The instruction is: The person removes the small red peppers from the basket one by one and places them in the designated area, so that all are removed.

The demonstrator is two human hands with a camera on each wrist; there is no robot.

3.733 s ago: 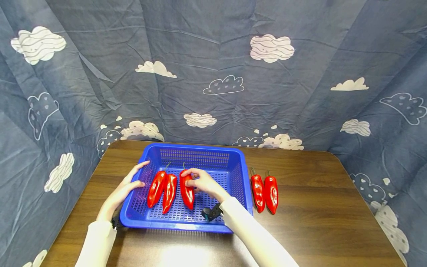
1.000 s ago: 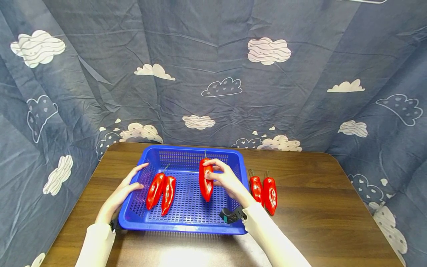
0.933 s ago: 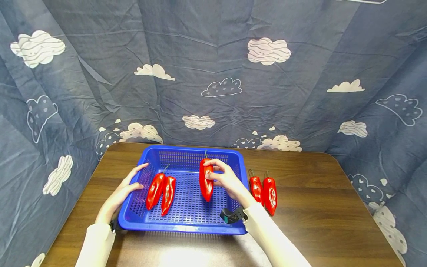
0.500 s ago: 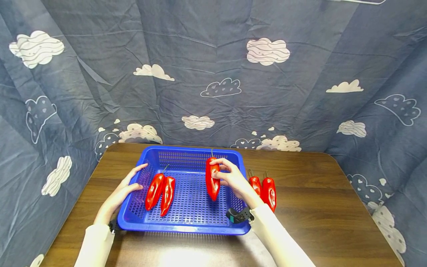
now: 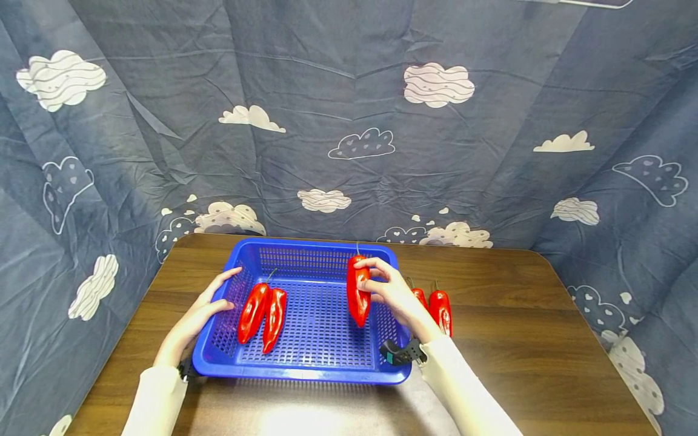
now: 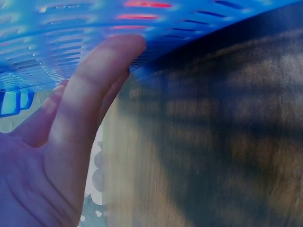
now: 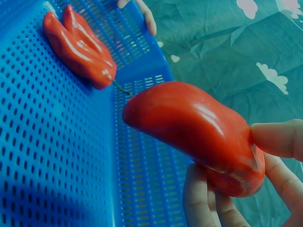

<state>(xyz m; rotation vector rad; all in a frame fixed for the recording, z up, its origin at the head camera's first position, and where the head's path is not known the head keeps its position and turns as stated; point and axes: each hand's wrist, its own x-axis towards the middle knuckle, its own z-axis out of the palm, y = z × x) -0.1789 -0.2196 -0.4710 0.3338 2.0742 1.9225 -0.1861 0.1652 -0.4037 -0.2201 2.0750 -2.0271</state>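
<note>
My right hand pinches a long red pepper between thumb and fingers, over the right part of a blue plastic basket. In the right wrist view the held pepper points its tapered end into the basket, fingers at its thick end. My left hand rests on the basket's left rim, fingers and thumb extended. The left wrist view shows a straight digit of the left hand against the perforated wall. Two more red peppers, one left and one right, lie side by side near the basket's left end.
On the wooden table, to the basket's right, are two more red peppers, the nearer one mostly behind my right hand and the other partly behind the sleeve. A dark cloud-print curtain stands behind the table.
The right hand has lifted the pepper from beside the other two and carried it right, towards the basket's right wall. The left hand has stayed on the rim.
</note>
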